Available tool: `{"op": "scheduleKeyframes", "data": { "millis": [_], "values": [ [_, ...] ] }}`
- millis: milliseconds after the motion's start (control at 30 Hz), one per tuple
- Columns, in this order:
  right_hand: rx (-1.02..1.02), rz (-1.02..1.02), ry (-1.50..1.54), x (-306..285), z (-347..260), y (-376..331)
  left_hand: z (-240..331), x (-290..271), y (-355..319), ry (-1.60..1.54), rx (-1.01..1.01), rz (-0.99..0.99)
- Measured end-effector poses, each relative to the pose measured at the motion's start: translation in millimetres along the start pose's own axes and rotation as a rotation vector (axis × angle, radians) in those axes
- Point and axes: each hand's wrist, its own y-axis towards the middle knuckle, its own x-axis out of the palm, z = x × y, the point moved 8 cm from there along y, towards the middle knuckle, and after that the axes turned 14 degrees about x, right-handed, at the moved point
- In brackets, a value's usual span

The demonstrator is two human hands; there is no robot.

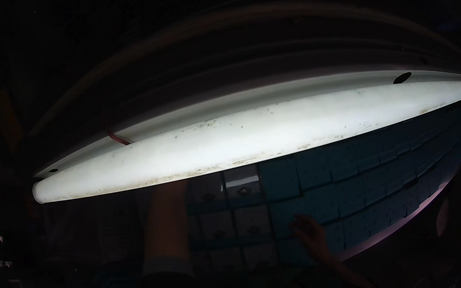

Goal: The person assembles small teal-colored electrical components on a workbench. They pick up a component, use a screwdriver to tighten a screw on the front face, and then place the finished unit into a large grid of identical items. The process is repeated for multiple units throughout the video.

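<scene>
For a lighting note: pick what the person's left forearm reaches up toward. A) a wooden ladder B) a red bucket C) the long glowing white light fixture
C: the left forearm rises from the lower edge to the underside of the long glowing white light fixture.

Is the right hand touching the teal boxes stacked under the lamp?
Cannot tell. In the dim head view the right hand overlaps the teal boxes, but neither contact nor a gap shows plainly.
</scene>
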Motion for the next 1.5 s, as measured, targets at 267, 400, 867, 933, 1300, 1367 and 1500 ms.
{"op": "scheduleKeyframes", "data": {
  "millis": [267, 400, 867, 933, 1300, 1367, 1500],
  "values": [
    [0.084, 0.0, -0.023, 18, 8, -1, 16, -40, -9, -0.074, 0.188, 0.095],
    [0.073, -0.035, -0.016, 29, 0, 0, 110, -10, 0, -0.189, 0.48, -0.022],
    [0.082, -0.041, 0.023, 17, 10, 3, 142, 50, 11, -0.237, 0.622, -0.575],
    [0.063, -0.064, -0.017, 26, -2, 7, 163, 65, 19, -0.281, 0.618, -0.647],
    [-0.076, -0.023, -0.033, 36, -77, 33, 178, -33, -8, -0.257, 0.841, 0.076],
    [0.011, 0.011, -0.009, 32, -80, 35, 179, -61, -34, -0.519, 0.769, 0.077],
    [0.44, -0.406, 0.618, 59, -35, 24, 206, -67, -136, -0.908, 0.818, -0.113]
  ]
}}
